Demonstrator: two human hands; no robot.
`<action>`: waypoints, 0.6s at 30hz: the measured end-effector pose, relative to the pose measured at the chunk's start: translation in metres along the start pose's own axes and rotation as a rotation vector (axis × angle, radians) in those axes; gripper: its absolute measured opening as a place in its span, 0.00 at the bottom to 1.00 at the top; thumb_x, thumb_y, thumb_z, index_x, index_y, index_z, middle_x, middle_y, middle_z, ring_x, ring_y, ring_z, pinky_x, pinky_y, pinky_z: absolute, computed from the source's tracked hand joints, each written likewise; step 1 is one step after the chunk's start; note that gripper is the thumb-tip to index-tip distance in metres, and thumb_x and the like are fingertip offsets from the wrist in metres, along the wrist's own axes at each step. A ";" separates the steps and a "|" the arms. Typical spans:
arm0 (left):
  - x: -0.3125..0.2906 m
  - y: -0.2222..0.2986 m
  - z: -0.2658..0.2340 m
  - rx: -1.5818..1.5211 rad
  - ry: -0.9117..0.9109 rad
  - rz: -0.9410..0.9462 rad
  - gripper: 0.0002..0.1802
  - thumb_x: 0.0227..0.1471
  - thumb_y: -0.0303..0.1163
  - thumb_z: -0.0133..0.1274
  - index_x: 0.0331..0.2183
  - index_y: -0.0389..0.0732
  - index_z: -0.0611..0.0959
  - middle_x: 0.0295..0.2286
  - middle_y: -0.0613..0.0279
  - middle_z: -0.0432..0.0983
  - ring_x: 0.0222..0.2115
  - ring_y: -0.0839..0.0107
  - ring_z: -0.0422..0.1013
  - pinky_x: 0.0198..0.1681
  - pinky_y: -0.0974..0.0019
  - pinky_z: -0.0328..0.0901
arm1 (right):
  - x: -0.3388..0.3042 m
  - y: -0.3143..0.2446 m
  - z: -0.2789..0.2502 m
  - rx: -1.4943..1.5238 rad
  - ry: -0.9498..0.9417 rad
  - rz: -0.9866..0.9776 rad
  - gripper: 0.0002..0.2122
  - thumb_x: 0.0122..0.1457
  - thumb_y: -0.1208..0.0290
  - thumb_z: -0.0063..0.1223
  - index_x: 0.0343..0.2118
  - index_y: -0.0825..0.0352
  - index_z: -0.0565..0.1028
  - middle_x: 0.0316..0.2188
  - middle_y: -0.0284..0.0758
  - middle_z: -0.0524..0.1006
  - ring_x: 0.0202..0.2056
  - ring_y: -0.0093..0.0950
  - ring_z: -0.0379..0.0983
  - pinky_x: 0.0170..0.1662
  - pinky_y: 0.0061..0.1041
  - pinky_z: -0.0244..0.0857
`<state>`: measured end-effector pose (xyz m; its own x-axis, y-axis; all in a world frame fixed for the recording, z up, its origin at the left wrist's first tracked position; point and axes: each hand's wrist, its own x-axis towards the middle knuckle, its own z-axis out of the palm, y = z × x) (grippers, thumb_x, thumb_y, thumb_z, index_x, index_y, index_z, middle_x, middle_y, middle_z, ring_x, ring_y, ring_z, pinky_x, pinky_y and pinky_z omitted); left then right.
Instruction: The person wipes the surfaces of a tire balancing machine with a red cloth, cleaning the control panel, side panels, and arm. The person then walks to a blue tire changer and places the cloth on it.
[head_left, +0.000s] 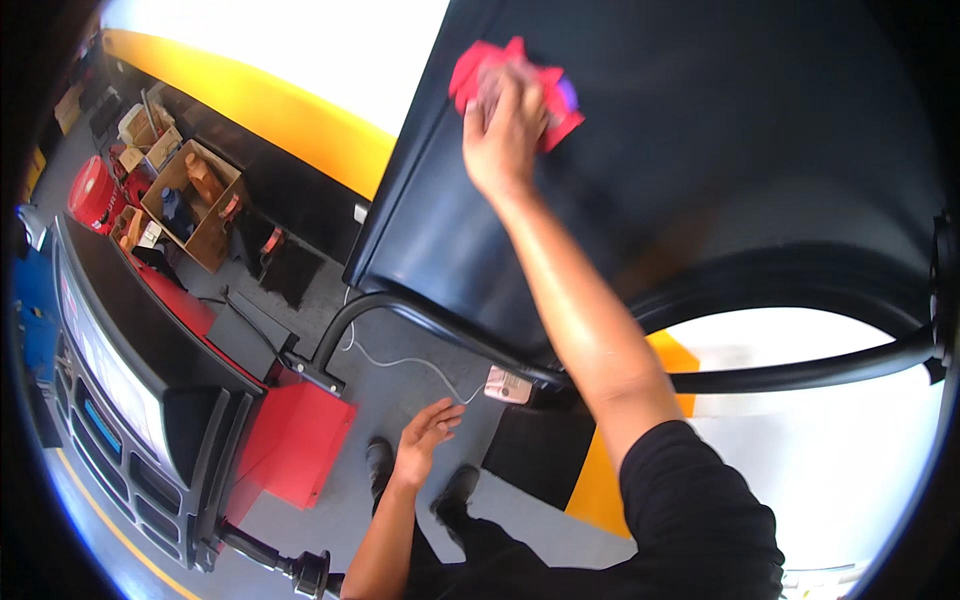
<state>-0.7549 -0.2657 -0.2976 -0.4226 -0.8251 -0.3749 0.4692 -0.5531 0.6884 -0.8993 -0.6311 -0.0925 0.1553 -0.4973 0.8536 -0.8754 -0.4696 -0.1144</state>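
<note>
A crumpled red cloth (560, 130) with a purple patch lies against a large, glossy black panel (700, 150). My right hand (505, 140) presses it there near the panel's upper left, arm stretched out and fingers bent over the fabric. Low in the middle, my left hand (430, 435) hangs free above the floor, its fingers loosely extended and holding nothing. Closest to that hand are a thin white cable (410, 360) and a small pale box-like item (508, 386) beside the black tube.
A curved black tube (450, 330) crosses in front of the panel. At left stands a black machine (140, 370) with a grille and a red panel (300, 440). Beyond it are a cardboard box (215, 225) with items inside and a red bucket (92, 195).
</note>
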 end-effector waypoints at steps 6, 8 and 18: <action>-0.001 0.010 -0.028 -0.084 0.112 0.031 0.28 0.64 0.34 0.48 0.63 0.35 0.70 0.56 0.53 0.76 0.55 0.64 0.72 0.58 0.59 0.64 | 0.226 -0.077 -0.105 -0.164 0.651 -0.537 0.24 0.67 0.71 0.49 0.63 0.77 0.65 0.61 0.50 0.67 0.60 0.38 0.68 0.65 0.33 0.59; 0.002 0.008 -0.040 -0.089 0.118 0.022 0.28 0.64 0.34 0.48 0.63 0.35 0.70 0.56 0.53 0.76 0.55 0.64 0.72 0.58 0.59 0.64 | 0.227 -0.092 -0.124 0.146 0.545 -0.425 0.22 0.68 0.73 0.45 0.63 0.76 0.67 0.61 0.48 0.69 0.61 0.38 0.69 0.65 0.31 0.59; -0.014 -0.008 -0.097 -0.070 0.216 -0.051 0.29 0.64 0.34 0.49 0.63 0.36 0.70 0.56 0.55 0.76 0.55 0.64 0.71 0.57 0.60 0.64 | -0.229 -0.002 0.122 1.119 -0.484 0.872 0.15 0.72 0.72 0.45 0.53 0.74 0.77 0.48 0.37 0.82 0.52 0.29 0.78 0.60 0.30 0.69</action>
<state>-0.6774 -0.2615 -0.3580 -0.2745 -0.7971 -0.5378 0.5071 -0.5952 0.6234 -0.8774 -0.6053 -0.3496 0.1112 -0.9894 0.0931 -0.0117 -0.0950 -0.9954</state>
